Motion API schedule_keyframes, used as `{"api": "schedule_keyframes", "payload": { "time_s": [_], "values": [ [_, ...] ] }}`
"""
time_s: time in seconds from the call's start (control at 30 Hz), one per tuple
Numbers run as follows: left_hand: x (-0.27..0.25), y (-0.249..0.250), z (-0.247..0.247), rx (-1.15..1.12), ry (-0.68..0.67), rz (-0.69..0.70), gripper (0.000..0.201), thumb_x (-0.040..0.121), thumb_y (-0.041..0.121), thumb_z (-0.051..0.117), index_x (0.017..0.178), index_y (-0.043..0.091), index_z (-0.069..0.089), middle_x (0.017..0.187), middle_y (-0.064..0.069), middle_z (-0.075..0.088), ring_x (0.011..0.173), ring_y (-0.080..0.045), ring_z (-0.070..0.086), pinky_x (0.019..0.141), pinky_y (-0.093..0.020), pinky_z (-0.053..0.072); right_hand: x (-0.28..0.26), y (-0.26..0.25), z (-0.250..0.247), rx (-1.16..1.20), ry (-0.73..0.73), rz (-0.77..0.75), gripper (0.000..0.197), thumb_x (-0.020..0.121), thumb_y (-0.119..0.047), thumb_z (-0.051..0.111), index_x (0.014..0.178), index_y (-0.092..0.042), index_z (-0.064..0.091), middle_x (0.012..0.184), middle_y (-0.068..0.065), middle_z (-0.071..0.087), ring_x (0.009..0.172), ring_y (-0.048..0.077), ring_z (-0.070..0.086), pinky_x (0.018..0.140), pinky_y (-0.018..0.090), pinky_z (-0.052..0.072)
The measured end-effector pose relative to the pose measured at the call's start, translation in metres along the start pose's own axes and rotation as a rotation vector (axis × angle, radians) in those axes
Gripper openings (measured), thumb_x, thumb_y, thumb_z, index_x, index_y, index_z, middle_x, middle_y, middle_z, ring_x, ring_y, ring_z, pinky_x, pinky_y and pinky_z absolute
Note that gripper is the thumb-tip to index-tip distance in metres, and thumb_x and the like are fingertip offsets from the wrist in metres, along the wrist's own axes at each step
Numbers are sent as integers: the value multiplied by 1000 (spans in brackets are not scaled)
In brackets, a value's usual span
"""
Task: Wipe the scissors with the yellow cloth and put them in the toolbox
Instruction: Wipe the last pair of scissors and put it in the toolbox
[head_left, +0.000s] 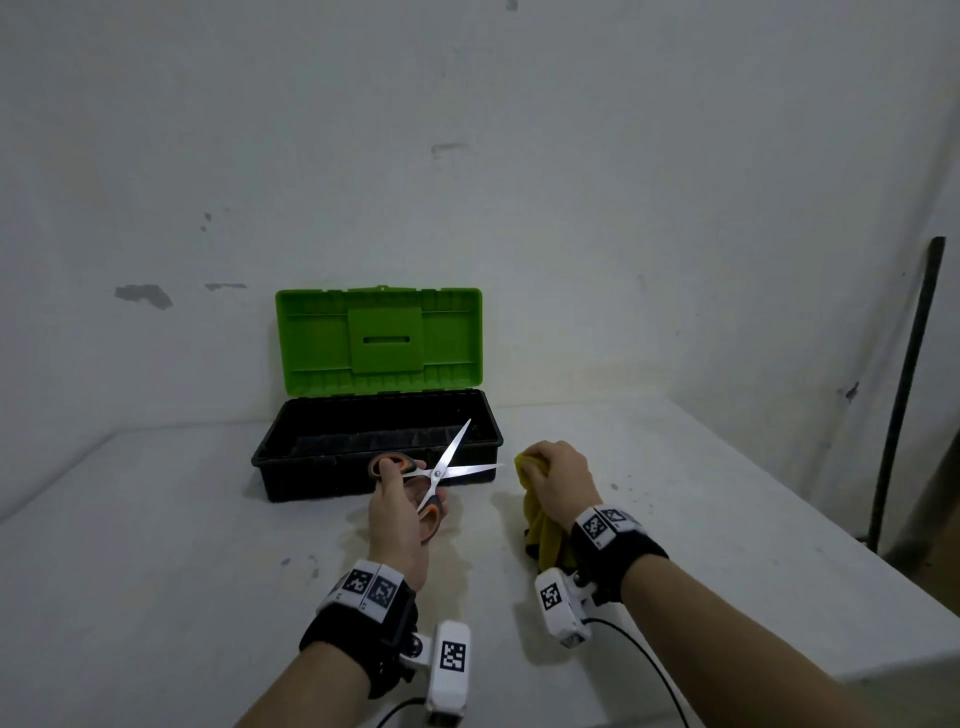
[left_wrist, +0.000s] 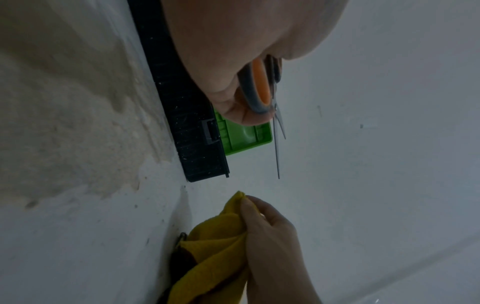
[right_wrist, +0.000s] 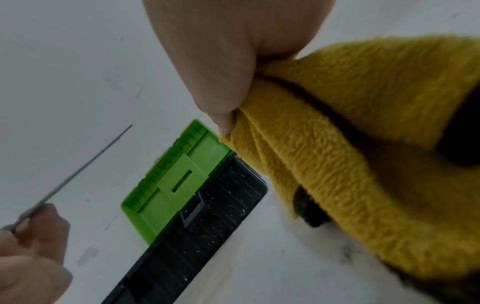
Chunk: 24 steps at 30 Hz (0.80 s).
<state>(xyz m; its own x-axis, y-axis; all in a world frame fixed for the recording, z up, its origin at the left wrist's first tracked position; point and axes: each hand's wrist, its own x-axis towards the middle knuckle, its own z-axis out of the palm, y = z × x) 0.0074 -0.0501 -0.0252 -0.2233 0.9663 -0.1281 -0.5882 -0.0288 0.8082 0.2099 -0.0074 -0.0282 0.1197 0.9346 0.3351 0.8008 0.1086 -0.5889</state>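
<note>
Before toolbox — scissors in left hand, blades spread.

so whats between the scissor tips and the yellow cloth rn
Nothing: in the head view a bare gap of white table separates the scissors from the yellow cloth in the right hand.

No legible text (only square markers)

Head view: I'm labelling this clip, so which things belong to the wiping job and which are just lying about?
Part of the job:
scissors, blades open, held by the left hand
yellow cloth, gripped by the right hand
toolbox, lid up

Just there:
dark pole leaning at the wall
table
</note>
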Motion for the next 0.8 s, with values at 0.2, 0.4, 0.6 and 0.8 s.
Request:
{"api": "schedule_keyframes", "payload": {
  "time_s": [0.2, 0.4, 0.6, 0.8],
  "values": [
    [4, -7, -6, 8, 7, -2, 47, 107, 44, 33, 94, 8, 60, 62, -7, 66, 47, -16, 56, 51, -27, 46, -15, 9, 10, -275, -276, 121, 43, 98, -41, 45, 139, -29, 45, 136, 1, 53, 125, 26, 50, 105, 45, 33],
    [5, -17, 0, 63, 47, -25, 53, 104, 54, 34, 94, 14, 68, 65, -4, 64, 53, -19, 54, 52, -28, 41, -58, -33, -12, -11, -320, -15, 30, 92, -54, 53, 100, -31, 69, 91, -11, 68, 84, 7, 62, 82, 31, 51],
    [-10, -26, 22, 12, -18, -64, 55, 102, 59, 34, 102, 17, 69, 78, -2, 69, 51, -16, 53, 47, -24, 39, -78, -63, -11, 381, -449, -27, 30, 93, -41, 59, 83, -16, 71, 86, 2, 74, 77, 14, 67, 64, 21, 51],
    [-8, -25, 4, 160, -60, 87, 33, 105, 37, 43, 110, 16, 68, 93, -3, 66, 73, -14, 56, 65, -29, 44, -71, -57, -18, 497, -387, 54, 29, 99, -31, 53, 83, -12, 69, 76, -1, 70, 65, 15, 68, 52, 22, 43]
  ]
}}
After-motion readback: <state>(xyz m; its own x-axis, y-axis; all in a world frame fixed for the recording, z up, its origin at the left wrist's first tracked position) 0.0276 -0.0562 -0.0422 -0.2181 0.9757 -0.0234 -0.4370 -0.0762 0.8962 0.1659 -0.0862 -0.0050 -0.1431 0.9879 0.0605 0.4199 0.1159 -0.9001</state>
